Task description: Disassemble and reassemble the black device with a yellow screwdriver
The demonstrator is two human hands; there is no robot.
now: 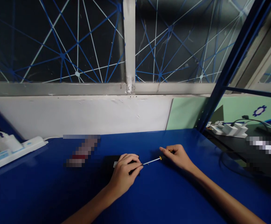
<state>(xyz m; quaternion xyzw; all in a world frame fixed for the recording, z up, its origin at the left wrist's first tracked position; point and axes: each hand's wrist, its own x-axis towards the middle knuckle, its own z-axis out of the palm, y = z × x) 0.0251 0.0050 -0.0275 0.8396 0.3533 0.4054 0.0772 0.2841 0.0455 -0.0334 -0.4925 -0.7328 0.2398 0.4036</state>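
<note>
A screwdriver (152,161) with a black and yellow handle and a thin metal shaft is in my right hand (177,155), whose fingers are closed round the handle. The shaft points left, its tip at the fingertips of my left hand (126,171). That hand lies over a flat black box (109,163) with a small pale label, its thumb and fingers closed on the box's right side. Whether a small part sits between those fingertips is hidden. A tiny dark bit (148,164) shows just under the shaft, too small to name.
Both hands are above a blue tabletop (158,199). A blurred-out reddish item (82,152) lies behind the box to the left. One white power strip (30,146) with a plugged-in cable is at far left; another strip (233,129) sits on a dark surface at right, beyond a blue post (219,81).
</note>
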